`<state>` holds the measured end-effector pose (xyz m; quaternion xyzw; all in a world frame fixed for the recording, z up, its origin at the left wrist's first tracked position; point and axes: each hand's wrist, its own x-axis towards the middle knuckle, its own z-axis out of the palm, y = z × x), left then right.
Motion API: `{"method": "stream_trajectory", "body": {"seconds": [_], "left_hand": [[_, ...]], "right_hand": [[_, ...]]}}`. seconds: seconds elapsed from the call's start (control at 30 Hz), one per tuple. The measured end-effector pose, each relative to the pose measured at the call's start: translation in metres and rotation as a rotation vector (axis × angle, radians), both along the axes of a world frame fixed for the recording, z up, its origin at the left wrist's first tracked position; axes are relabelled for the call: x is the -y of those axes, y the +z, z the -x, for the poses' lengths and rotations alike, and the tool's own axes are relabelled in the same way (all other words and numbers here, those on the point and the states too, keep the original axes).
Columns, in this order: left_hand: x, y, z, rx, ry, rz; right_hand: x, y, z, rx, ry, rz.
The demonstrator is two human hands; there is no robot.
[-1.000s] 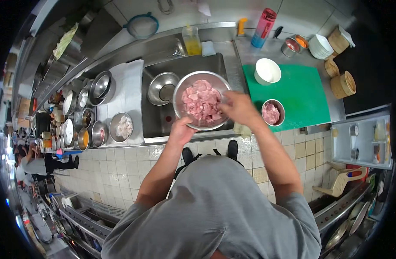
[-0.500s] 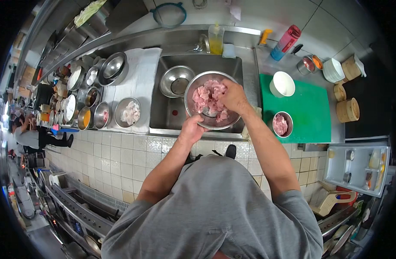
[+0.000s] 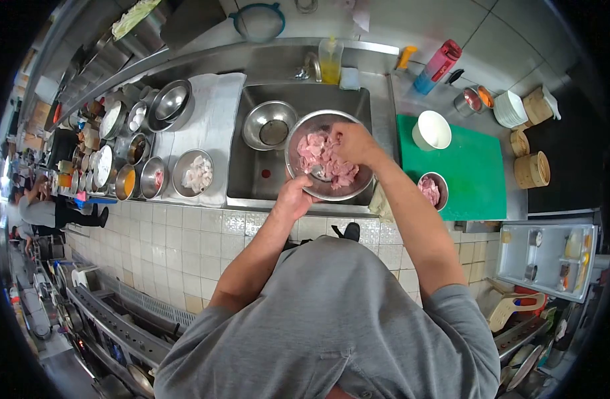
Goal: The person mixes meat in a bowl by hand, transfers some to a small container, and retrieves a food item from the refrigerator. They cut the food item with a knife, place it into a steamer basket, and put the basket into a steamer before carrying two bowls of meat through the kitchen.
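left hand [image 3: 293,196] grips steel bowl [image 3: 298,174] rim at 7 o'clock | right hand [image 3: 351,143] fingers curled in raw meat [image 3: 321,156], mixing underway | small meat bowl [image 3: 431,191] at 3 o'clock untouched

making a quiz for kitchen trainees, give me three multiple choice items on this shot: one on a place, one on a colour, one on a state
1. Where is the bowl of raw meat?
A. over the sink
B. on the cutting board
C. on the floor

2. What colour is the cutting board?
A. white
B. green
C. red

3. What is the right hand doing?
A. hanging free
B. holding a knife
C. reaching into the meat

Key: 1 A, the left hand holds its rim above the sink; 2 B, the board is plainly green; 3 C, its fingers are in the meat pieces.
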<state>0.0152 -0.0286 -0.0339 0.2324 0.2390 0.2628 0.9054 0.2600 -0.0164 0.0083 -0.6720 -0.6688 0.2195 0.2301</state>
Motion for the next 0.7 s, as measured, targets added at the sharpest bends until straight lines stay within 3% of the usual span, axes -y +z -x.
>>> {"method": "stream_trajectory", "body": {"seconds": [0.1,0.2,0.33,0.4,0.43,0.5,0.57,0.7], "left_hand": [[-0.006,0.004,-0.005,-0.01,0.046,-0.041],[-0.011,0.006,-0.007,-0.003,0.005,-0.015],[-0.009,0.008,-0.007,0.041,-0.014,-0.012],[-0.008,0.004,-0.011,0.048,0.074,0.022],[-0.008,0.001,-0.011,0.052,0.059,0.03],[-0.01,-0.003,-0.01,0.068,0.037,0.03],[-0.005,0.005,-0.011,0.072,0.042,0.006],[-0.007,-0.005,-0.01,0.024,0.027,0.0]], "right_hand": [[0.007,0.044,0.006,-0.136,-0.068,-0.009],[0.001,0.051,0.017,-0.138,-0.134,-0.112],[0.002,0.041,0.02,-0.157,-0.045,-0.036],[0.015,0.045,0.028,0.338,0.088,0.145],[0.011,0.034,0.025,0.448,0.342,0.177],[0.027,0.015,0.048,0.353,-0.005,0.084],[0.04,0.022,0.066,0.247,-0.2,0.073],[0.031,-0.011,0.054,0.25,-0.096,0.135]]}}
